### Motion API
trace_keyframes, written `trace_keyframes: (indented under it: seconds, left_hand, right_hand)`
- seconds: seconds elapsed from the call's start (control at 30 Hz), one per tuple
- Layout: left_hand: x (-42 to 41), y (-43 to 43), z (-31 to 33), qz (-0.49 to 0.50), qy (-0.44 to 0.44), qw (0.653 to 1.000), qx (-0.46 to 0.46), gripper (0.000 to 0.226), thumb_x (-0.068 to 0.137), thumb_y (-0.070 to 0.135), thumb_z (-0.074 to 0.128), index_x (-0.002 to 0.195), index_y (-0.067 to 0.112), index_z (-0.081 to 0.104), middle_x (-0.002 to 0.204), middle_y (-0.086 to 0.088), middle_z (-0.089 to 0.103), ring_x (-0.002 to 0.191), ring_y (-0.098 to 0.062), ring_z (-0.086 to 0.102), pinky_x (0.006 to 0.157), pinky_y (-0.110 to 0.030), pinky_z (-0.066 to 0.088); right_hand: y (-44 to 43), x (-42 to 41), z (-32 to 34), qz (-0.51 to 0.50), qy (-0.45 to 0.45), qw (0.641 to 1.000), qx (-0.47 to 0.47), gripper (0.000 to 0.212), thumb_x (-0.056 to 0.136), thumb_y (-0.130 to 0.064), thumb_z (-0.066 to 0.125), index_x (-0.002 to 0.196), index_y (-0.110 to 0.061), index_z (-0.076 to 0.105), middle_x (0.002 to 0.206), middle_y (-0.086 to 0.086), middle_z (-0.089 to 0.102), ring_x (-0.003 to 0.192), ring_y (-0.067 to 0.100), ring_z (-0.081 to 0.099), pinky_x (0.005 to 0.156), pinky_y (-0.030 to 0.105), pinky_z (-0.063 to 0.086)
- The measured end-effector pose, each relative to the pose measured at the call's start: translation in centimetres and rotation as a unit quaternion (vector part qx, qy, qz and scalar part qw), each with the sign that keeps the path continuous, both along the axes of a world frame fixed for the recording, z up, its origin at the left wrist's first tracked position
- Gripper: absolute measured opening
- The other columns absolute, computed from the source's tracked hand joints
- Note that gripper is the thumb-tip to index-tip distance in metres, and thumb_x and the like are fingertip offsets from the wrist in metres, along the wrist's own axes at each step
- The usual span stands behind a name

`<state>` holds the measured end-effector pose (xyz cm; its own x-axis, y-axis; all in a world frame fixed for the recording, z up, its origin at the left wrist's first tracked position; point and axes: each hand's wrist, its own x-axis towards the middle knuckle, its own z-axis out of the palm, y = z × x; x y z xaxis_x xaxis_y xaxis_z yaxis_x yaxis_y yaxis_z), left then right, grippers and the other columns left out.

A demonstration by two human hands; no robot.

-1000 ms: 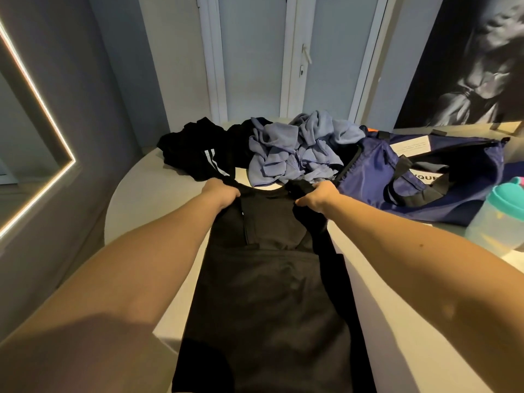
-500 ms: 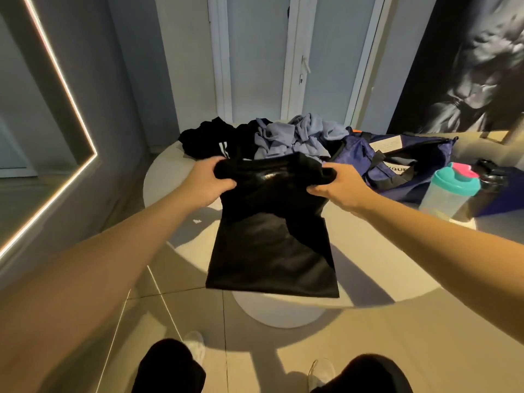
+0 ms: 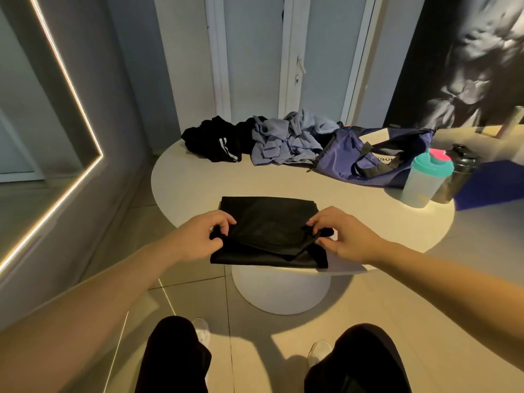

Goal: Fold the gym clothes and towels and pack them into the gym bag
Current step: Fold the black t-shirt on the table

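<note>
Fingers (image 3: 224,221) of my left hand (image 3: 198,236) are curled and pinch the left end of the black garment (image 3: 266,219). My right hand (image 3: 347,236) pinches the right end in the same way, thumb under and fingertips on top. What I hold is the upper layer, a little raised; the lower layer lies flat.

Half a second ago this garment hung in the air from both hands, above the bench (image 3: 192,180). Now it lies folded in half on the near edge of the bench, and my hands have come down with it. A second ago it was stretched long in front of me.

The rest keeps its place at the far side: the black clothes with white stripes (image 3: 215,140) at the left, the blue clothes (image 3: 286,140) just beside them, touching the open gym bag (image 3: 340,157). At the right stand the shaker bottle (image 3: 424,182) and a dark bottle (image 3: 460,168) behind it.
</note>
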<state>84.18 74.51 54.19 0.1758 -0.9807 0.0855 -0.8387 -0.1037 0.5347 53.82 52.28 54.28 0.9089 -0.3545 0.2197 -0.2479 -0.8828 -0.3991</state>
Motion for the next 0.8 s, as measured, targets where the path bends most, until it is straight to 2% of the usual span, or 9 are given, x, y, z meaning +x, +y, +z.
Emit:
trace_keyframes:
  seconds: [0.1, 0.17, 0.23, 0.3, 0.4, 0.5, 0.6, 0.7, 0.8]
  left_hand:
    - [-1.0, 0.2, 0.3, -0.028, -0.028, 0.998, 0.043, 0.022, 0.087, 0.024, 0.068, 0.101, 0.034, 0.055, 0.142, 0.023, 0.041, 0.130, -0.008, 0.046, 0.100, -0.025, 0.049]
    - [-2.7, 0.1, 0.2, -0.046, -0.062, 0.996, 0.054, 0.053, 0.083, 0.052, 0.070, 0.130, 0.040, 0.049, 0.152, 0.021, 0.032, 0.136, -0.003, 0.039, 0.109, -0.025, 0.043]
    - [-4.7, -0.6, -0.4, -0.069, -0.109, 0.990, 0.063, 0.085, 0.077, 0.068, 0.068, 0.149, 0.040, 0.032, 0.160, 0.020, 0.024, 0.144, -0.002, 0.028, 0.117, -0.030, 0.035]
    - [-6.0, -1.3, -1.4, -0.095, -0.193, 0.975, 0.057, 0.086, 0.083, 0.066, 0.065, 0.155, 0.035, 0.029, 0.161, 0.017, 0.025, 0.148, -0.004, 0.022, 0.121, -0.032, 0.029]
    - [-5.9, -1.9, -2.2, -0.105, -0.246, 0.963, 0.011, 0.057, 0.097, 0.051, 0.056, 0.149, 0.030, 0.044, 0.155, 0.013, 0.040, 0.143, -0.004, 0.032, 0.117, -0.027, 0.031]
    - [-5.1, -2.2, -2.4, -0.114, -0.228, 0.966, -0.032, 0.035, 0.101, 0.040, 0.054, 0.133, 0.027, 0.061, 0.140, 0.013, 0.056, 0.131, -0.003, 0.046, 0.105, -0.019, 0.037]
    - [-3.9, -2.9, -2.7, -0.088, -0.238, 0.966, -0.051, 0.020, 0.099, 0.033, 0.060, 0.117, 0.028, 0.068, 0.119, 0.014, 0.065, 0.112, -0.004, 0.057, 0.091, -0.015, 0.041]
    - [-2.8, -3.7, -2.8, -0.026, -0.251, 0.966, -0.062, 0.010, 0.095, 0.029, 0.067, 0.105, 0.030, 0.066, 0.103, 0.014, 0.064, 0.094, -0.006, 0.057, 0.082, -0.023, 0.050]
    - [-2.6, -4.1, -2.9, 0.023, -0.241, 0.968, -0.062, 0.010, 0.095, 0.023, 0.067, 0.103, 0.027, 0.063, 0.101, 0.011, 0.063, 0.090, -0.009, 0.055, 0.075, -0.023, 0.048]
  right_hand:
    - [1.1, -0.7, -0.9, 0.037, 0.026, 0.998, -0.052, 0.019, 0.091, -0.038, 0.065, 0.105, -0.026, 0.071, 0.128, -0.011, 0.061, 0.119, 0.000, 0.048, 0.104, 0.035, 0.046]
    - [1.6, -0.7, -2.0, 0.051, 0.045, 0.992, -0.106, 0.043, 0.094, -0.054, 0.058, 0.127, -0.027, 0.064, 0.146, -0.008, 0.051, 0.135, 0.004, 0.040, 0.115, 0.034, 0.036]
    - [2.3, -0.4, -3.0, 0.067, 0.041, 0.988, -0.130, 0.070, 0.094, -0.067, 0.049, 0.151, -0.027, 0.043, 0.163, -0.007, 0.028, 0.151, 0.007, 0.019, 0.123, 0.029, 0.017]
    - [3.0, 0.0, -3.8, 0.082, 0.088, 0.983, -0.140, 0.083, 0.094, -0.074, 0.041, 0.160, -0.028, 0.021, 0.168, -0.009, 0.008, 0.154, 0.007, -0.001, 0.124, 0.028, 0.004]
    - [3.4, 0.3, -5.3, 0.064, 0.144, 0.972, -0.172, 0.071, 0.101, -0.064, 0.033, 0.161, -0.030, 0.015, 0.168, -0.005, 0.008, 0.155, 0.015, 0.002, 0.124, 0.036, 0.009]
    - [3.7, 0.4, -6.1, 0.012, 0.102, 0.973, -0.205, 0.060, 0.103, -0.057, 0.031, 0.156, -0.029, 0.032, 0.163, -0.001, 0.031, 0.148, 0.022, 0.028, 0.116, 0.040, 0.030]
    - [4.8, 1.2, -7.0, -0.015, 0.070, 0.969, -0.236, 0.055, 0.103, -0.054, 0.033, 0.150, -0.026, 0.043, 0.151, 0.003, 0.047, 0.134, 0.026, 0.045, 0.103, 0.040, 0.042]
    - [5.7, 2.5, -6.7, -0.035, 0.079, 0.970, -0.229, 0.060, 0.100, -0.059, 0.032, 0.149, -0.027, 0.044, 0.147, 0.004, 0.049, 0.129, 0.026, 0.046, 0.100, 0.040, 0.042]
    - [5.8, 3.1, -5.2, -0.024, 0.101, 0.982, -0.158, 0.070, 0.096, -0.070, 0.033, 0.151, -0.027, 0.042, 0.152, 0.001, 0.043, 0.135, 0.023, 0.038, 0.105, 0.039, 0.036]
